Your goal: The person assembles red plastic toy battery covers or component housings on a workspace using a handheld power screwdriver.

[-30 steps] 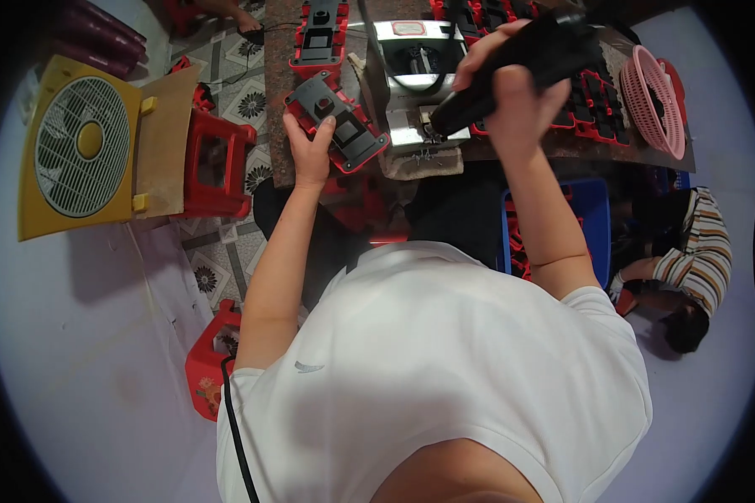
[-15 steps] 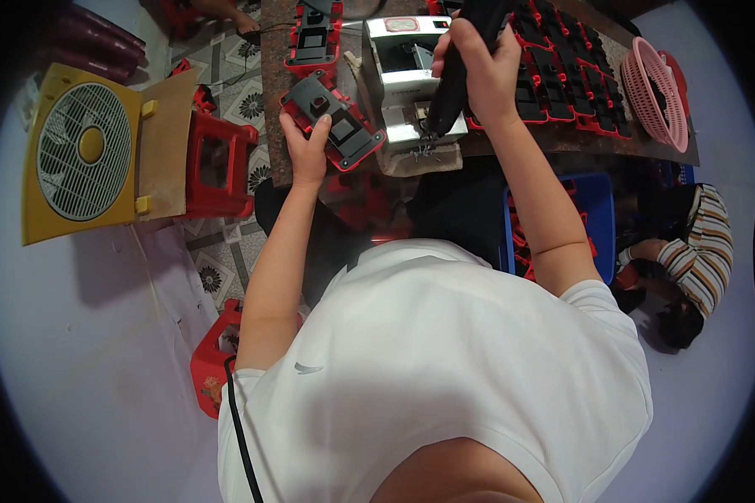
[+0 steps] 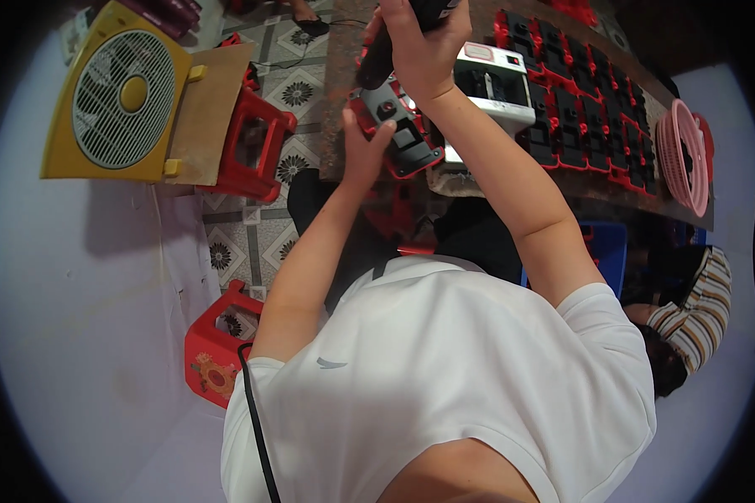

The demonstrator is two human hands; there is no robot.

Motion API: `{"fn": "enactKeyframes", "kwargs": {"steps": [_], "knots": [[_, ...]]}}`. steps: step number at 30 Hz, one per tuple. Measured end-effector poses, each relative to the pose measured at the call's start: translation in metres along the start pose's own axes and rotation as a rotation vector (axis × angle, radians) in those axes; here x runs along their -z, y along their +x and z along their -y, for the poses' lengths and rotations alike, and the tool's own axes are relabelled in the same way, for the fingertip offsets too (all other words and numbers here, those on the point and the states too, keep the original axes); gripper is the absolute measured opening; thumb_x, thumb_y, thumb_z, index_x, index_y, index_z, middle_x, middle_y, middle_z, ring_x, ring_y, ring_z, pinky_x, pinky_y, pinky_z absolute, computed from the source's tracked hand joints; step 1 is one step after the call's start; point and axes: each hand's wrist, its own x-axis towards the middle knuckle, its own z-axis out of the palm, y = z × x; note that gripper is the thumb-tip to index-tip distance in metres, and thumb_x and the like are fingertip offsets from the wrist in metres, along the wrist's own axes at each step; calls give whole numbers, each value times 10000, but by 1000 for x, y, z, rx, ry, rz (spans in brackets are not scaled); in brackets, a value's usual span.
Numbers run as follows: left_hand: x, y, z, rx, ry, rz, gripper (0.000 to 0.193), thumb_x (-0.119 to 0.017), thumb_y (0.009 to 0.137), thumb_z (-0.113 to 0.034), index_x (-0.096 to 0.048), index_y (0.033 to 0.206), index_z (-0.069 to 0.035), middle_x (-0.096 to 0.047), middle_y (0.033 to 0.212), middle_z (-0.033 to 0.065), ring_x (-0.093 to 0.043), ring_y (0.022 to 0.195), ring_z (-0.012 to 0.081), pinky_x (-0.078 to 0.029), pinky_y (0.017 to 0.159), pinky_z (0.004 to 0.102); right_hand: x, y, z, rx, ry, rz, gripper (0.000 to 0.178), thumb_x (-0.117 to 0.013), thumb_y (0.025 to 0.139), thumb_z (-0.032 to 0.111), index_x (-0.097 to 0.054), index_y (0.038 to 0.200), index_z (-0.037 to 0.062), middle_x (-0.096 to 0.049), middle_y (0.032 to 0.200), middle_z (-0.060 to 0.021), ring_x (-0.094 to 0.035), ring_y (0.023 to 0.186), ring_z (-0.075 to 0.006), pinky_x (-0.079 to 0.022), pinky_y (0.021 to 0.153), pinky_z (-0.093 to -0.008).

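My left hand (image 3: 366, 158) grips a black and red plastic housing (image 3: 411, 149) by its left edge, at the table's near left part. The thumb lies on its top face. My right hand (image 3: 424, 54) is wrapped round a thick black electric screwdriver (image 3: 381, 60), whose lower end points down at the far left corner of the housing. The tip is too small to make out against it. Just right of the housing stands a white and silver screw feeder (image 3: 493, 75), partly hidden behind my right forearm.
Several rows of black and red housings (image 3: 591, 117) lie on the table's right. A pink basket (image 3: 688, 163) stands at the right edge, a blue bin (image 3: 610, 251) below. A yellow fan (image 3: 113, 96) and a red stool (image 3: 256, 138) are at left. A person in a striped shirt (image 3: 700, 310) bends at right.
My right hand has carried the screwdriver leftward from the screw feeder to the housing. My left hand still holds the housing. The whole view has shifted, with the table now further right.
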Motion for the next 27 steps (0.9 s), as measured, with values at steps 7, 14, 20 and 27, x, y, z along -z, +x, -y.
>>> {"fn": "enactKeyframes", "kwargs": {"steps": [7,14,20,27], "knots": [[-3,-3,-15,-86,142,-20,609,-667,787,-113,-348,1297,-15,-505,1206,122,-501,1132,195,-378,996,356,-14,-1,-23,22,-89,-28,247,-678,880,187,-464,887,64,-562,671,-2,-517,562,-69,-437,523,-240],[0,-1,-21,-57,146,-33,639,-677,768,-106,-351,1305,5,-524,1203,136,-535,1095,204,-410,969,356,-29,2,-25,-58,-118,108,267,-677,879,206,-470,943,50,-552,700,4,-504,582,-72,-414,525,-239],[-6,2,-23,-99,197,-60,666,-675,749,-95,-350,1320,12,-518,1192,141,-530,1096,213,-405,971,354,-29,-2,-54,159,-397,122,496,-842,681,226,-549,1031,32,-643,790,-56,-637,692,-126,-518,634,-272],[-10,-1,-12,-27,134,-82,714,-678,768,-85,-299,1364,9,-491,1233,137,-505,1132,217,-380,996,352,-15,-4,-22,-98,-172,137,509,-833,710,223,-535,1080,42,-640,804,-20,-609,688,-117,-500,627,-261]]}}
